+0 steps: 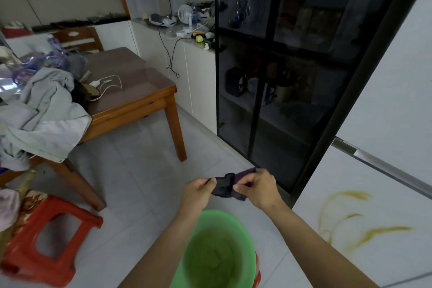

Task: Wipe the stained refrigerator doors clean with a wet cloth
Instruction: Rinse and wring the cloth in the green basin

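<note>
Hands: left hand (198,190) and right hand (256,188) pinch opposite ends of dark cloth (228,187), held above green bucket (217,252). Yellow stains (350,222) on lower refrigerator door (374,194), right. Bare floor (140,170) between table leg (174,126) and cabinet (280,65).

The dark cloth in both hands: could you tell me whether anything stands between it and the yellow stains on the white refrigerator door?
Nothing visible does. The dark cloth is held above the green plastic bucket, and the yellow stains lie to its right.

Soft even daylight, slight blur, edges warped.
</note>
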